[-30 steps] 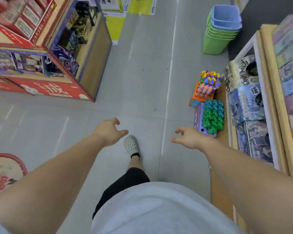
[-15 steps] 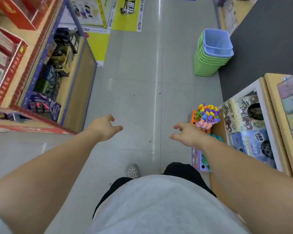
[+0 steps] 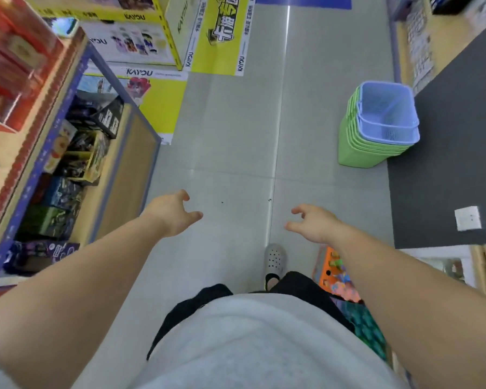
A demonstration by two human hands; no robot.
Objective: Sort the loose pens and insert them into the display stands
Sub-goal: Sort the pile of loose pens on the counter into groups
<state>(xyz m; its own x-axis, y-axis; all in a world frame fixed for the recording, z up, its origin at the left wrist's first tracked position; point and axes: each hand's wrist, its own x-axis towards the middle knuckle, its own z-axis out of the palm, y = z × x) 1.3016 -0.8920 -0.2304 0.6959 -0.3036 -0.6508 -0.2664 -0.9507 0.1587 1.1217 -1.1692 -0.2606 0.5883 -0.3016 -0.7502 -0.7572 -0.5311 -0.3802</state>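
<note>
An orange display stand point(image 3: 331, 272) with colourful pens sits low on the right, mostly hidden behind my right forearm. Just below it a stand of green-topped pens point(image 3: 368, 329) shows beside my body. My left hand point(image 3: 173, 213) hangs over the grey floor with loosely curled fingers and holds nothing. My right hand point(image 3: 314, 221) floats above and left of the orange stand, fingers loosely curled, also holding nothing. Neither hand touches a pen.
A stack of green baskets with a blue one on top point(image 3: 376, 130) stands on the floor at the right. A wooden shelf unit with boxed goods point(image 3: 76, 153) lines the left. A dark mat point(image 3: 446, 153) lies at the right. My foot in a grey clog point(image 3: 275, 258) steps ahead.
I have walked forward along the aisle. The pen stands slid from mid-right down under my right arm, and the basket stack came nearer. Both hands stay loosely curled and hold nothing.
</note>
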